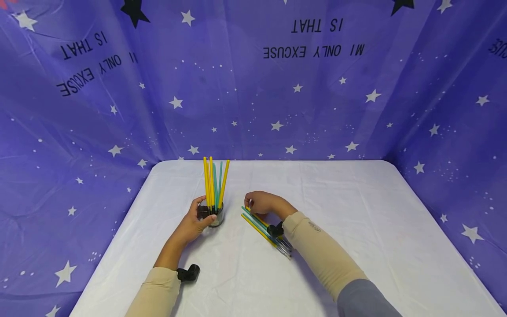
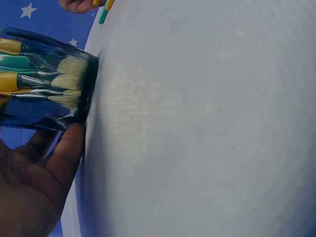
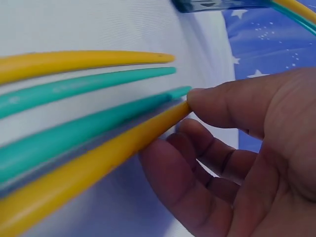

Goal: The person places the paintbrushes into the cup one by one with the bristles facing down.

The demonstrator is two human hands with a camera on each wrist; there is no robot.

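Observation:
My left hand (image 1: 192, 228) grips a clear glass cup (image 1: 218, 220) standing on the table at the left of centre. Yellow and teal paintbrushes (image 1: 213, 187) stand in it; the left wrist view shows their pale bristles (image 2: 70, 74) down at the cup's bottom. To the right, my right hand (image 1: 266, 203) pinches the handle end of a yellow paintbrush (image 3: 94, 165) between thumb and fingers. Beside it on the cloth lie two teal paintbrushes (image 3: 94, 124) and another yellow paintbrush (image 3: 94, 60), handle ends pointing away. In the head view, the right wrist partly hides this group.
A white cloth covers the table (image 1: 356, 211). Behind and at both sides hangs a purple curtain (image 1: 253, 97) with stars and lettering. Each wrist wears a small black camera, such as the left one (image 1: 189, 273).

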